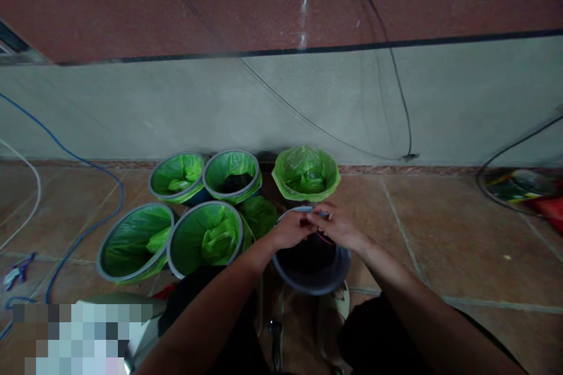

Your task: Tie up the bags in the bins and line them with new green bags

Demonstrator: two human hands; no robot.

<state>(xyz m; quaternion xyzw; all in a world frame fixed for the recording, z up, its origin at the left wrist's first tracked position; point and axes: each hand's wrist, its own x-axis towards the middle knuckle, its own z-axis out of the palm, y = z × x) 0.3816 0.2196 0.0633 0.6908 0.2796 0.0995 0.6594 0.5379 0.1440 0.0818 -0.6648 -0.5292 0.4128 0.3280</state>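
Note:
My left hand and my right hand meet over the far rim of a grey bin with a dark inside that stands on the floor in front of me. Both hands have their fingers pinched together at that rim, on something small that I cannot make out; a thin red line shows just under my right hand. Behind the hands stands a bin covered by a green plastic bag. A loose green bag lies to the left of the grey bin.
Several grey bins lined with green bags stand in a group at left, by the grey wall. Blue and white cables run over the tiled floor at left. Black cables hang on the wall. Coloured items lie at right.

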